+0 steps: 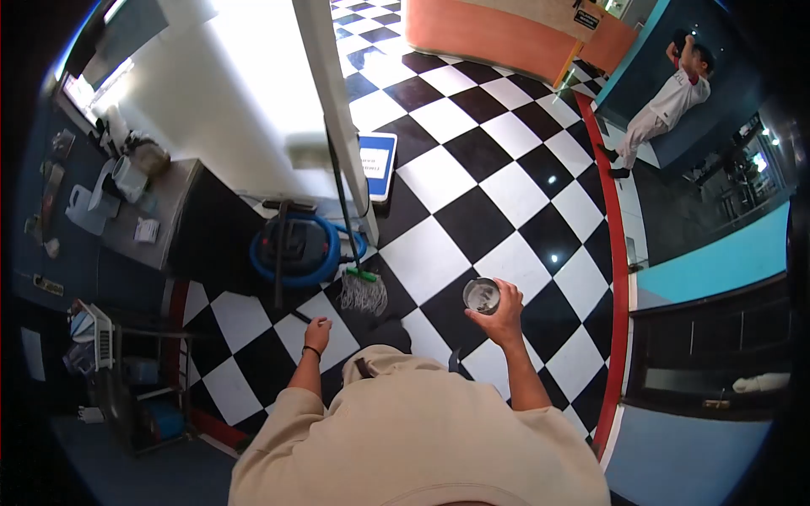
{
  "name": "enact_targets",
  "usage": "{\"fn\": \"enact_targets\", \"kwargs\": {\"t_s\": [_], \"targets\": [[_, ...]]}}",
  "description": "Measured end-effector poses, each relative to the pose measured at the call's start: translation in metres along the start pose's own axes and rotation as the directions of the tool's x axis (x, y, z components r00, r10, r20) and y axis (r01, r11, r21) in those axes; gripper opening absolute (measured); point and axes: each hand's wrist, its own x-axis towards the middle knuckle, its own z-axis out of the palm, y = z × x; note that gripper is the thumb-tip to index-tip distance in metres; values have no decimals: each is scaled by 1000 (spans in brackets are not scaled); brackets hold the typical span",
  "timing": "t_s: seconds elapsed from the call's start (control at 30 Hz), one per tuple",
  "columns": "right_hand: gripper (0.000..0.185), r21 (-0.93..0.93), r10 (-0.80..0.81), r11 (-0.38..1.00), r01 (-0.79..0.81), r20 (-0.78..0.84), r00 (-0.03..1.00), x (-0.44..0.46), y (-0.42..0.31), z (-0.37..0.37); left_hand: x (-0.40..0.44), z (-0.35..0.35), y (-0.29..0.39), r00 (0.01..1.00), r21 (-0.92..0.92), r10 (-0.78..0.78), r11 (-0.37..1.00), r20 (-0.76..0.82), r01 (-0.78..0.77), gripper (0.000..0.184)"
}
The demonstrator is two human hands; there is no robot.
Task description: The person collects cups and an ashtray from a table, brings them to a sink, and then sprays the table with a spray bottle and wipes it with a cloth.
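Observation:
My right hand (503, 314) is closed around a round clear cup (481, 295), held out over the checkered floor. Its open top faces me, and something greyish shows inside that I cannot make out. Low on the other side, my left hand (316, 335) is closed, with a short dark stick-like piece (299, 316) poking out from its fingers. Beyond that hand stands a mop with a green clamp and grey strings (364, 293). A blue and black vacuum cleaner (295, 250) sits left of the mop.
A counter (181, 207) with jugs and containers is at the left, above a metal rack (160, 371). A blue sign box (377, 166) stands past a white post (342, 110). Another person (666, 101) stands by the right wall. Black and white tiles (472, 181) stretch ahead.

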Motion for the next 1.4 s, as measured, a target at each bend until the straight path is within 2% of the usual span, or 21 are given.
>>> {"fn": "enact_targets", "kwargs": {"t_s": [0.07, 0.2, 0.23, 0.3, 0.33, 0.37, 0.5, 0.57, 0.67, 0.73, 0.77, 0.87, 0.9, 0.93, 0.97, 1.0, 1.07, 1.1, 1.2, 1.33, 1.4], "targets": [[88, -16, 40, 999, -41, -52, 998, 42, 32, 8, 50, 10, 13, 993, 42, -119, 992, 19, 118, 39], [88, 56, 173, 984, -167, -129, 976, 122, 72, 24, 160, 76, 71, 976, 195, -151, 974, 158, 119, 39], [87, 47, 226, 974, -222, -124, 966, 140, 80, 27, 189, 98, 104, 953, 251, -133, 966, 274, 63, 40], [86, 49, 330, 944, -327, -103, 938, 189, 93, 31, 263, 163, 130, 875, 326, 255, 855, 411, -403, 42], [86, 66, 361, 932, -356, -84, 929, 214, 97, 30, 263, 176, 224, 891, 331, 3, 928, 453, -171, 43], [85, 87, 376, 925, -369, -94, 922, 243, 93, 26, 293, 211, 251, 885, 306, -38, 945, 464, -120, 44], [84, 102, 358, 932, -348, -107, 927, 375, 79, 23, 372, 267, 447, 688, 267, 275, 776, 672, -571, 52], [85, 179, 337, 931, -318, -81, 938, 447, 77, 30, 412, 255, 547, 669, 221, 273, 802, 691, -555, 51], [86, 259, 238, 939, -225, -22, 971, 560, 79, 56, 539, 231, 595, 825, -144, 307, 952, 476, -271, 44], [88, 269, 134, 953, -140, 41, 990, 639, 89, 77, 657, 204, 551, 918, -423, 393, 842, 56, -335, 36], [88, 272, 98, 956, -112, 65, 993, 681, 97, 91, 662, 166, 559, 989, -530, 133, 835, -69, -149, 31], [84, 154, -24, 988, 11, 82, 996, 822, 104, 128, 749, 110, 417, 886, -367, -128, 929, -446, -50, 23], [81, 166, -70, 984, 58, 69, 995, 872, 103, 141, 710, 97, 401, 838, -118, -91, 992, -539, 31, 45], [79, 181, -136, 976, 120, 82, 987, 924, 97, 151, 674, 98, 396, 764, -93, -80, 995, -640, 26, 43], [79, 222, -216, 957, 188, 108, 970, 976, 84, 162, 648, 93, 397, 799, -457, -402, 870, -447, 182, 41], [79, 260, -291, 933, 249, 139, 947, 1026, 68, 172, 621, 87, 396, 720, -712, -667, 599, -191, 366, 41], [80, 254, -439, 886, 389, 186, 879, 1120, 25, 198, 583, 117, 394, 725, -897, -688, 330, -15, 294, 34], [81, 296, -477, 862, 411, 201, 855, 1162, -2, 211, 569, 128, 441, 614, -841, -789, 357, -38, 406, 33], [81, 423, -590, 774, 471, 211, 780, 1273, -77, 261, 587, 168, 509, 614, -891, -761, 109, 210, 440, 36], [81, 469, -659, 713, 521, 195, 726, 1391, -151, 358, 731, 169, 618, 898, -935, -286, 16, 334, 353, 35], [80, 497, -665, 705, 505, 215, 715, 1443, -173, 410, 851, 176, 640, 881, -921, -313, 45, 355, 387, 32]]}}
